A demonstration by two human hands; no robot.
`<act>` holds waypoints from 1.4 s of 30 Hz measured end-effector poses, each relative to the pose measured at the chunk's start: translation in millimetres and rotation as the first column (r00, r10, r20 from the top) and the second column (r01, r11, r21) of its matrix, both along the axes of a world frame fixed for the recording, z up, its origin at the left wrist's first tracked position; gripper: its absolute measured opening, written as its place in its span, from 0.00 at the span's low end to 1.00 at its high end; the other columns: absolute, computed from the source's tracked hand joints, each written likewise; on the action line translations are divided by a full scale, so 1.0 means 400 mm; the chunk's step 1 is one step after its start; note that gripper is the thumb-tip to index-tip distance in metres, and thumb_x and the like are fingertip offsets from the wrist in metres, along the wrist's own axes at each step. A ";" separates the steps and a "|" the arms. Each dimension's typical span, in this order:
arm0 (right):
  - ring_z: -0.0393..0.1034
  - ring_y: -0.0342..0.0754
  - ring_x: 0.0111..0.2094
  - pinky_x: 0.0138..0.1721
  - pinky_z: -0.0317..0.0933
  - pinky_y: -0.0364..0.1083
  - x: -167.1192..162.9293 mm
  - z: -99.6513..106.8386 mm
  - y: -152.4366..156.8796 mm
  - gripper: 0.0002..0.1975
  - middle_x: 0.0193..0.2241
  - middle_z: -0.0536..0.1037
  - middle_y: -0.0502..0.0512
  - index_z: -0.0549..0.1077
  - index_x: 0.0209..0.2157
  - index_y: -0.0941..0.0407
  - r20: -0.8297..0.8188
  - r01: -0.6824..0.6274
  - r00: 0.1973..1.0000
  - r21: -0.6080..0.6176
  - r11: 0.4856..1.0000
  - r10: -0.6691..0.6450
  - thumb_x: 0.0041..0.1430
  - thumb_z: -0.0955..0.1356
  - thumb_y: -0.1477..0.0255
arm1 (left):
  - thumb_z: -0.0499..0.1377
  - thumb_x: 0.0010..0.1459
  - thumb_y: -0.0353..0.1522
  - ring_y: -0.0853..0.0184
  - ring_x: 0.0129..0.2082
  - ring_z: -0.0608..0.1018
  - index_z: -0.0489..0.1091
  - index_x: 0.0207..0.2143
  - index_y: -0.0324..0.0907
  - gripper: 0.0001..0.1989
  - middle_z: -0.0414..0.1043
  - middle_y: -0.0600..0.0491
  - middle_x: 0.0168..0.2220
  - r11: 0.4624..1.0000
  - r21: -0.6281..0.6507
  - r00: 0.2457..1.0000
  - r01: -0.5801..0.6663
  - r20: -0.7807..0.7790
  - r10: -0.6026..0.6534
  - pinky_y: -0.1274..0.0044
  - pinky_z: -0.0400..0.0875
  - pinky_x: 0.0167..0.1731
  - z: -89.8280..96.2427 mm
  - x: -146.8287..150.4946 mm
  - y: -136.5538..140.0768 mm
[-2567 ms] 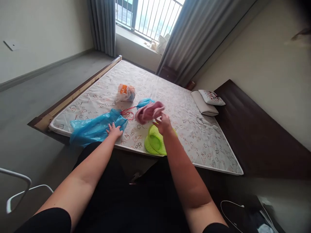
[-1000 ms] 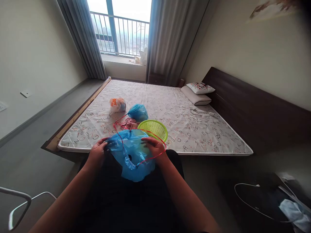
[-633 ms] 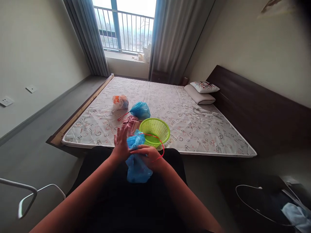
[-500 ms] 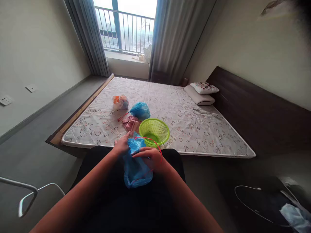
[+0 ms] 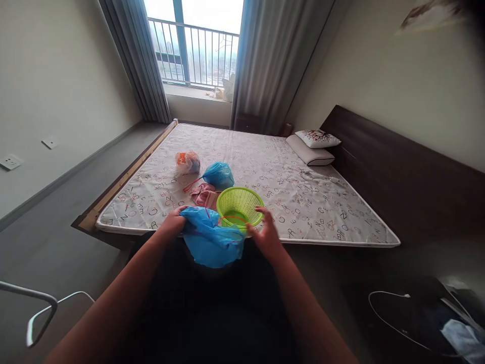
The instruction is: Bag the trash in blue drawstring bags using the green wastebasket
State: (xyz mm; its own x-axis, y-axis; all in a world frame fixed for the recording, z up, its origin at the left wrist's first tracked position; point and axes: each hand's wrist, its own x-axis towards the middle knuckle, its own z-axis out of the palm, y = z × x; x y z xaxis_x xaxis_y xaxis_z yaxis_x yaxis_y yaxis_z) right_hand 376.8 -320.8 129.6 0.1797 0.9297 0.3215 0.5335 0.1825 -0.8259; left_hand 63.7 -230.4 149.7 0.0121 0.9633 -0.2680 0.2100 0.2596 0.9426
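A blue plastic drawstring bag (image 5: pixel 214 243) hangs over my lap, its mouth spread wide. My left hand (image 5: pixel 173 222) is closed on the bag's upper left edge. A red drawstring (image 5: pixel 232 218) runs from the bag's rim toward my right thumb. My right hand (image 5: pixel 265 233) has its thumb and fingers apart, close to the right rim of a green plastic basket (image 5: pixel 248 202). Nothing shows gripped in that hand. The basket stands at the mattress edge, just behind the bag, with nothing visible in it. Pink cloth (image 5: pixel 204 195) lies left of the basket.
On the mattress (image 5: pixel 303 212), a tied blue bag (image 5: pixel 219 175) sits behind the cloth, and a clear bag with orange contents (image 5: pixel 188 163) lies farther left. Pillows (image 5: pixel 316 144) rest by the headboard (image 5: pixel 379 146). A metal bar (image 5: pixel 41 298) stands at lower left.
My hands have moved apart, the right one lifting off the bag toward the basket's right side. The bag has gone from bunched and hanging to spread wider and higher.
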 end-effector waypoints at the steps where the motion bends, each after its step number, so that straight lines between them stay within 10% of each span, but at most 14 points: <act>1: 0.62 0.65 0.71 0.70 0.59 0.67 -0.058 0.011 0.003 0.39 0.69 0.69 0.69 0.67 0.66 0.54 0.100 -0.154 0.983 0.003 0.988 0.153 0.57 0.75 0.56 | 0.59 0.40 0.32 0.59 0.31 0.82 0.78 0.45 0.40 0.26 0.82 0.50 0.33 0.999 0.003 0.999 0.038 0.038 -0.038 0.73 0.78 0.30 0.025 0.027 -0.017; 4: 0.66 0.69 0.69 0.69 0.59 0.70 -0.197 0.032 0.024 0.50 0.68 0.72 0.67 0.58 0.75 0.51 0.294 -0.290 0.895 -0.190 0.938 0.336 0.56 0.78 0.58 | 0.61 0.42 0.32 0.62 0.25 0.78 0.78 0.48 0.41 0.27 0.80 0.51 0.31 0.989 0.001 0.987 0.149 0.061 -0.149 0.74 0.74 0.25 0.094 0.082 -0.068; 7: 0.80 0.62 0.55 0.59 0.71 0.59 -0.217 0.041 0.060 0.29 0.56 0.83 0.64 0.69 0.69 0.53 0.305 -0.176 0.912 -0.314 0.933 0.274 0.67 0.69 0.70 | 0.65 0.46 0.36 0.66 0.22 0.74 0.78 0.50 0.41 0.26 0.77 0.54 0.29 0.970 0.069 0.971 0.232 -0.070 -0.227 0.76 0.70 0.22 0.143 0.073 -0.097; 13: 0.79 0.57 0.52 0.55 0.74 0.55 -0.038 0.068 0.109 0.21 0.55 0.80 0.64 0.77 0.53 0.55 0.309 0.056 0.950 -0.026 0.998 -0.046 0.62 0.64 0.80 | 0.65 0.55 0.43 0.62 0.29 0.78 0.81 0.50 0.47 0.22 0.77 0.54 0.30 0.936 0.228 0.810 0.267 -0.579 -0.090 0.75 0.69 0.31 0.186 -0.051 -0.077; 18: 0.77 0.55 0.55 0.51 0.75 0.53 0.055 0.107 0.085 0.31 0.60 0.77 0.62 0.73 0.62 0.51 0.155 -0.036 0.988 0.182 0.983 0.007 0.57 0.64 0.79 | 0.61 0.58 0.42 0.55 0.40 0.82 0.82 0.51 0.49 0.21 0.83 0.49 0.40 0.952 0.221 0.704 0.212 -0.711 0.009 0.73 0.71 0.37 0.168 -0.115 -0.038; 22: 0.80 0.50 0.41 0.36 0.72 0.47 0.077 0.121 0.058 0.21 0.49 0.82 0.55 0.75 0.50 0.50 -0.194 -0.194 0.962 0.016 0.981 0.193 0.54 0.67 0.75 | 0.59 0.56 0.42 0.58 0.33 0.82 0.81 0.53 0.44 0.25 0.82 0.50 0.34 0.983 0.106 0.795 0.152 -0.604 -0.058 0.75 0.70 0.30 0.128 -0.139 -0.016; 25: 0.77 0.47 0.33 0.28 0.63 0.42 0.083 0.106 0.057 0.19 0.43 0.81 0.52 0.71 0.47 0.51 -0.405 -0.156 0.909 -0.126 0.980 0.092 0.51 0.72 0.68 | 0.59 0.54 0.41 0.58 0.31 0.82 0.77 0.58 0.41 0.30 0.81 0.50 0.33 0.985 0.005 0.825 0.173 -0.547 -0.142 0.74 0.73 0.30 0.104 -0.150 -0.014; 28: 0.72 0.46 0.32 0.31 0.62 0.43 0.070 0.080 0.068 0.17 0.33 0.79 0.51 0.71 0.39 0.54 -0.425 0.010 0.900 -0.200 0.980 -0.096 0.51 0.73 0.61 | 0.62 0.57 0.44 0.48 0.47 0.84 0.72 0.65 0.40 0.35 0.82 0.42 0.46 0.978 0.023 0.690 0.207 -0.712 -0.130 0.64 0.78 0.47 0.104 -0.136 -0.035; 31: 0.72 0.47 0.32 0.35 0.65 0.45 0.026 0.071 0.069 0.18 0.31 0.79 0.50 0.72 0.38 0.54 -0.486 -0.031 0.870 -0.213 0.977 -0.078 0.53 0.73 0.57 | 0.69 0.57 0.44 0.33 0.70 0.67 0.63 0.74 0.44 0.45 0.70 0.34 0.66 0.937 0.207 0.506 0.281 -0.862 0.039 0.45 0.60 0.66 0.131 -0.062 -0.080; 34: 0.72 0.46 0.31 0.35 0.65 0.45 -0.040 0.105 0.053 0.15 0.30 0.79 0.49 0.73 0.40 0.53 -0.499 -0.206 0.862 -0.184 0.961 0.089 0.56 0.72 0.58 | 0.75 0.52 0.39 0.37 0.79 0.46 0.53 0.78 0.52 0.56 0.50 0.42 0.79 0.739 0.367 0.569 0.564 -0.822 -0.026 0.44 0.39 0.74 0.155 0.066 -0.110; 37: 0.73 0.46 0.32 0.35 0.66 0.44 -0.090 0.171 0.028 0.13 0.32 0.81 0.49 0.75 0.42 0.53 -0.423 -0.314 0.881 -0.183 0.932 0.214 0.59 0.71 0.60 | 0.71 0.57 0.35 0.41 0.78 0.53 0.55 0.78 0.53 0.50 0.58 0.44 0.76 0.600 0.434 0.652 0.672 -0.731 -0.201 0.47 0.37 0.75 0.142 0.172 -0.079; 42: 0.74 0.48 0.34 0.37 0.66 0.46 -0.035 0.257 0.007 0.12 0.34 0.83 0.50 0.80 0.43 0.52 -0.125 -0.206 0.975 -0.180 0.962 0.185 0.63 0.70 0.60 | 0.59 0.63 0.28 0.47 0.64 0.77 0.74 0.67 0.44 0.29 0.75 0.40 0.64 0.754 0.419 0.790 0.505 -0.576 -0.209 0.59 0.68 0.66 0.074 0.137 0.038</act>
